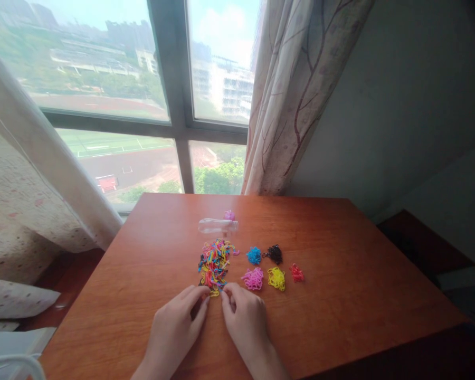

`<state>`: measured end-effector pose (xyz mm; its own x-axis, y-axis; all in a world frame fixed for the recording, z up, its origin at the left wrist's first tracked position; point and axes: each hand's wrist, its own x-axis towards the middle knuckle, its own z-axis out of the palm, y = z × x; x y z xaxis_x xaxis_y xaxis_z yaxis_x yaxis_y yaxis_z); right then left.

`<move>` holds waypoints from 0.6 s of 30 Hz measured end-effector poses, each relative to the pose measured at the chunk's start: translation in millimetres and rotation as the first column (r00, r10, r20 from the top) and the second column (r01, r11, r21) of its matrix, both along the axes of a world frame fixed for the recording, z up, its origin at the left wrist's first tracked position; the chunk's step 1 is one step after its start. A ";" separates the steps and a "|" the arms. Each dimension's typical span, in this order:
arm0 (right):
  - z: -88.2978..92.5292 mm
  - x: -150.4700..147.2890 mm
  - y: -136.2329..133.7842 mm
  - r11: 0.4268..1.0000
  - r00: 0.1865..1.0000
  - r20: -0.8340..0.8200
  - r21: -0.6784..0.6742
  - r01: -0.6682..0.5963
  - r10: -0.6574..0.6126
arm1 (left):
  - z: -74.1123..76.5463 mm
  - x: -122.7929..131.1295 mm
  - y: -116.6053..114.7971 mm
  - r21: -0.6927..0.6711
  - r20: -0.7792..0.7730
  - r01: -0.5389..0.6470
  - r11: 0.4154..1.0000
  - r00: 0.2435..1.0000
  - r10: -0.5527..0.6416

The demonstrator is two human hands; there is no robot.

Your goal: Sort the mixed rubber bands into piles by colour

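Note:
A mixed pile of small coloured loops (216,259), too small to tell whether bands or pins, lies on the wooden table (142,274). At its near left edge, my left hand (176,323) has thumb and forefinger brought together; what sits between the tips is not clear. Just to the right, my right hand (246,314) pinches at the same near edge, its fingertips hiding anything held. One yellow loop (214,293) shows between the two hands. Single-colour heaps lie right of the pile: blue (254,255), black (275,254), pink (253,278), yellow (276,278) and red (296,273).
Behind the pile lies a clear plastic bottle-shaped container (217,226) on its side, with a pink-purple object (229,215) beside it. A window (178,105) and curtains (288,95) stand beyond the table's far edge. Something white (16,353) is at lower left.

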<state>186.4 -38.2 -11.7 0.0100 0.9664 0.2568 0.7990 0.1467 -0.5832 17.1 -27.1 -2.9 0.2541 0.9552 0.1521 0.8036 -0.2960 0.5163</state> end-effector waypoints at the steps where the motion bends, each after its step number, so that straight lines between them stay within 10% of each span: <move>1: 0.6 1.1 -0.5 1.000 1.000 -0.029 0.010 -0.004 0.004 | 0.0 0.2 0.1 -0.003 -0.004 -0.002 1.000 1.000 0.002; 18: 40.1 79.4 63.4 0.981 0.929 0.334 -0.056 0.186 -0.157 | 2.1 1.2 -0.3 -0.017 0.004 -0.022 1.000 1.000 0.023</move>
<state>265.9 25.1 28.4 0.1068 0.9758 0.1907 0.9559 -0.0480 -0.2899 18.3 -27.4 -0.8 0.2319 0.9631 0.1366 0.8079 -0.2689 0.5245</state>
